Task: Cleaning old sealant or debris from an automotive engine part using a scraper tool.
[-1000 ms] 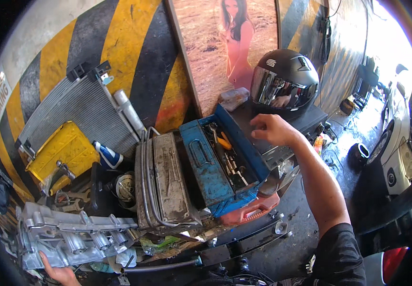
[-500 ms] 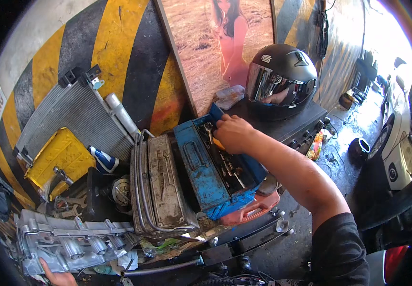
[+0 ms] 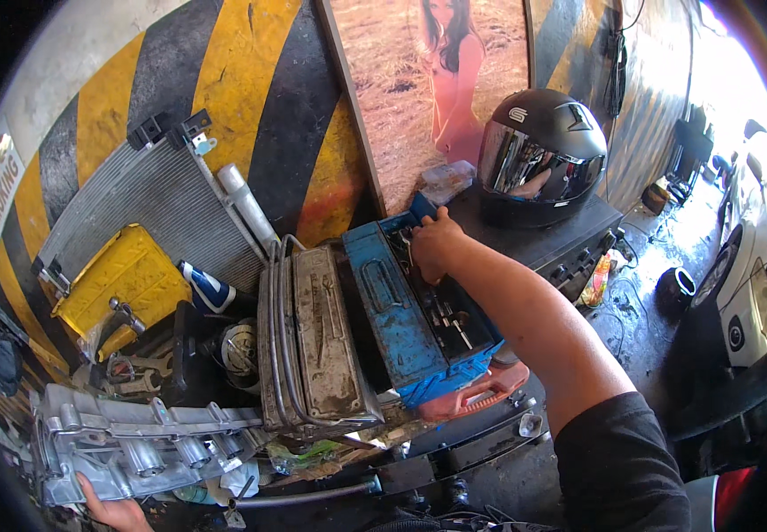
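At the lower left, my left hand (image 3: 117, 512) grips the lower edge of a silver cast-metal engine part (image 3: 104, 430). The thumb lies over its face and the other fingers are hidden behind it. My right arm reaches across to an open blue metal toolbox (image 3: 375, 297). Inside its far end my right hand (image 3: 438, 246) is curled downward among the tools, and whatever its fingertips hold is out of sight. Sockets and other small metal tools (image 3: 448, 321) lie in the toolbox nearer to me.
A grimy grey toolbox (image 3: 323, 332) with tubular handles stands left of the blue one. Behind are a black helmet (image 3: 547, 146), a radiator (image 3: 157, 208) and a yellow plastic piece (image 3: 126, 279). A red plastic case (image 3: 481, 396) sits below the blue toolbox; a white car (image 3: 747, 301) is at right.
The view has shifted, so the scene sits farther right. My right hand has lowered deeper among the tools, and the orange-handled tool beside it no longer shows. My left hand stays on the engine part.
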Action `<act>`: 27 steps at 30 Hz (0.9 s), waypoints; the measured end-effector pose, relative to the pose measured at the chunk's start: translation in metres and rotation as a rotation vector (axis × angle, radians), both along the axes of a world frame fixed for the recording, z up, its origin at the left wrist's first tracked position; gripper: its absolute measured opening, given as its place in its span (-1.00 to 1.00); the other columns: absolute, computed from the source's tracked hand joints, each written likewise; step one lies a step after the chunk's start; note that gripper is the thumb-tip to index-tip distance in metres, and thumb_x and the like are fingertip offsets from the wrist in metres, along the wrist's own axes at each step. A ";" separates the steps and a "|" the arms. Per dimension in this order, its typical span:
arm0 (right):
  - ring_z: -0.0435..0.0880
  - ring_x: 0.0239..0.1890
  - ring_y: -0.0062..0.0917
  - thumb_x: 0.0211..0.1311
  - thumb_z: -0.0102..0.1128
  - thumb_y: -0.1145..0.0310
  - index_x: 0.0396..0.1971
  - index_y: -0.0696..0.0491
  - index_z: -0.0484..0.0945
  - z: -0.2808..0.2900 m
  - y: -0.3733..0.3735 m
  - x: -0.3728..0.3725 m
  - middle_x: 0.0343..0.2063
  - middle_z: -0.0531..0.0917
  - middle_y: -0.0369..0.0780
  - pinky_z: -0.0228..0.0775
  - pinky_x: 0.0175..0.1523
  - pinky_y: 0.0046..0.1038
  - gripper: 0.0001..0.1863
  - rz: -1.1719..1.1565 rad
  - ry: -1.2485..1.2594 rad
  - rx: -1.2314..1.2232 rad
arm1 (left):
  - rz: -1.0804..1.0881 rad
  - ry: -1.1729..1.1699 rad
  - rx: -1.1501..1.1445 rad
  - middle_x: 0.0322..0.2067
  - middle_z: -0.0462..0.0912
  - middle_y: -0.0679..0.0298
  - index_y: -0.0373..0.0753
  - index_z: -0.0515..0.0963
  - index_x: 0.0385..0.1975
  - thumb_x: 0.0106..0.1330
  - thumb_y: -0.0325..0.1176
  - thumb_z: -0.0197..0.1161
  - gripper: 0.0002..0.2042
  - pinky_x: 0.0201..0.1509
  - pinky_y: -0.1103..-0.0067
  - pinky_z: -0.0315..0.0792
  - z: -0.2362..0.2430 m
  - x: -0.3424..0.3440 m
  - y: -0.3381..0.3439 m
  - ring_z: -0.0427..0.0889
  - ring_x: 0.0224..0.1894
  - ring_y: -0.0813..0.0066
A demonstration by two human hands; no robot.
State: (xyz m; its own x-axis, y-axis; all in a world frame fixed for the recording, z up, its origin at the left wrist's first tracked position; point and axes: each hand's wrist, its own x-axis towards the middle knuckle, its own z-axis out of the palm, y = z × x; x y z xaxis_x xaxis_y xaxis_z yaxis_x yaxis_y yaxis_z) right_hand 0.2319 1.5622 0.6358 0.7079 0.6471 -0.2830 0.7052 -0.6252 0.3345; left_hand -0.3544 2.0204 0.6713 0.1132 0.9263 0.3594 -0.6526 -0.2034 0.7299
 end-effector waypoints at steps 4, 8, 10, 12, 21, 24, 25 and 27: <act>0.45 0.33 -0.25 -0.03 0.45 0.18 0.07 0.06 0.71 -0.009 0.003 -0.004 0.19 0.62 -0.13 0.14 0.32 0.18 -0.41 0.014 -0.110 0.123 | 0.069 0.003 0.037 0.42 0.39 0.12 -0.41 0.35 0.40 0.51 -0.12 0.16 -0.41 0.53 0.27 0.15 0.000 -0.003 0.004 0.35 0.44 0.19; 0.53 0.26 -0.25 0.02 0.44 0.18 -0.02 0.04 0.73 -0.009 0.000 -0.005 0.09 0.69 -0.15 0.21 0.33 0.04 -0.52 0.060 -0.231 0.127 | 0.002 0.016 -0.008 0.41 0.39 0.11 -0.40 0.34 0.40 0.51 -0.12 0.16 -0.41 0.52 0.26 0.17 0.003 0.005 0.001 0.36 0.43 0.18; 0.66 0.13 -0.27 0.09 0.40 0.17 -0.13 0.02 0.75 -0.003 0.000 0.003 -0.07 0.77 -0.14 0.32 0.30 -0.14 -0.64 0.058 -0.207 0.275 | 0.007 0.025 -0.010 0.41 0.39 0.10 -0.40 0.34 0.41 0.52 -0.12 0.16 -0.40 0.51 0.26 0.18 0.003 0.004 0.002 0.36 0.42 0.18; 0.71 0.06 -0.26 0.11 0.37 0.19 -0.18 0.03 0.75 0.013 -0.010 0.003 -0.14 0.79 -0.14 0.40 0.22 -0.18 -0.68 0.036 -0.171 0.258 | -0.009 0.008 0.013 0.40 0.39 0.11 -0.40 0.34 0.40 0.52 -0.11 0.16 -0.40 0.50 0.27 0.20 0.003 0.004 0.000 0.38 0.41 0.17; 0.66 0.04 -0.32 0.22 0.30 0.36 0.13 0.13 0.60 0.105 -0.154 -0.038 -0.07 0.72 -0.12 0.41 0.22 -0.32 -0.54 0.040 0.402 0.850 | 0.096 0.067 0.046 0.36 0.45 0.10 -0.45 0.40 0.34 0.48 -0.14 0.21 -0.42 0.49 0.30 0.21 0.010 0.011 -0.029 0.43 0.37 0.22; 0.58 0.04 -0.44 0.24 0.31 0.35 0.17 0.16 0.58 0.103 -0.167 -0.050 -0.04 0.70 -0.19 0.38 0.23 -0.38 -0.51 -0.002 0.495 0.917 | 0.086 0.065 0.052 0.36 0.45 0.11 -0.45 0.41 0.34 0.49 -0.16 0.21 -0.43 0.49 0.30 0.21 0.007 0.013 -0.025 0.43 0.37 0.24; 0.58 0.04 -0.44 0.25 0.30 0.37 0.17 0.17 0.58 0.102 -0.169 -0.054 -0.04 0.70 -0.20 0.38 0.23 -0.40 -0.52 -0.017 0.549 0.958 | 0.090 0.044 0.033 0.36 0.45 0.11 -0.45 0.41 0.34 0.49 -0.17 0.20 -0.44 0.49 0.30 0.21 0.007 0.014 -0.025 0.43 0.37 0.25; 0.58 0.05 -0.45 0.26 0.29 0.38 0.17 0.17 0.58 0.096 -0.170 -0.057 -0.04 0.69 -0.21 0.38 0.23 -0.42 -0.53 -0.032 0.604 0.998 | 0.105 0.036 0.046 0.36 0.45 0.11 -0.45 0.41 0.34 0.49 -0.18 0.19 -0.45 0.50 0.30 0.20 0.004 0.015 -0.021 0.42 0.38 0.24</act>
